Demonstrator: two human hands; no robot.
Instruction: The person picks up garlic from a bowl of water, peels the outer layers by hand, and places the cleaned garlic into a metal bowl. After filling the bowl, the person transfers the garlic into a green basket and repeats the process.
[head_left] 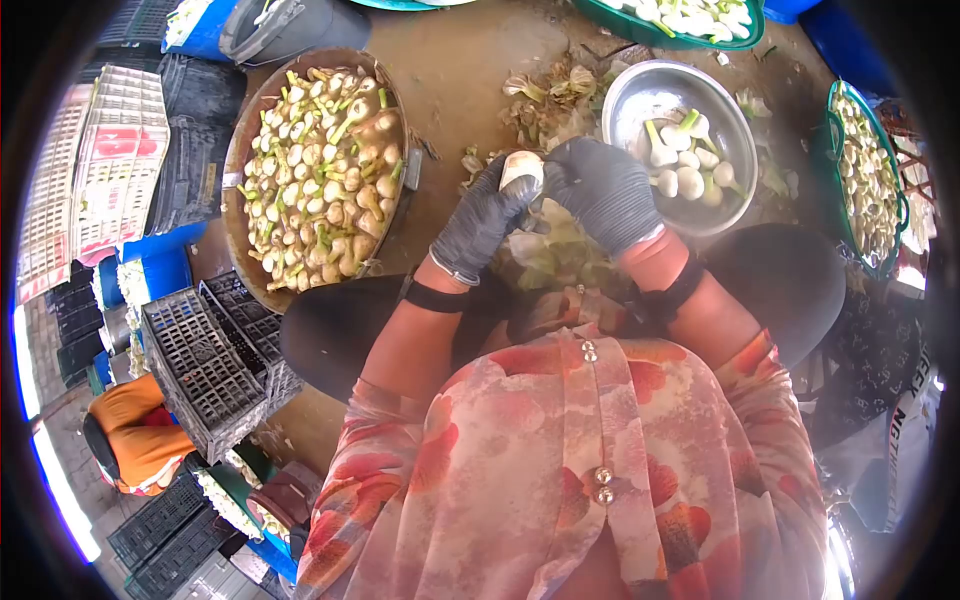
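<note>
Both my hands wear dark gloves and meet in front of my lap. My left hand [488, 222] is closed round a whitish garlic bulb [522, 173], which shows above the fingers. Beside it, my right hand [608, 192] is closed with its fingertips close to the bulb; what they hold, if anything, is hidden. Just right of that hand stands a metal bowl [738, 205] with several peeled white bulbs [690, 182] on short green stems. To the left is a wide round tub [231, 190] full of unpeeled garlic bulbs [315, 180].
Loose peels [560, 95] litter the floor ahead and below my hands. A green basket [836, 180] of garlic stands far right, another green tub [690, 42] at the top. Black crates [200, 370] and a person in orange [140, 435] are at left.
</note>
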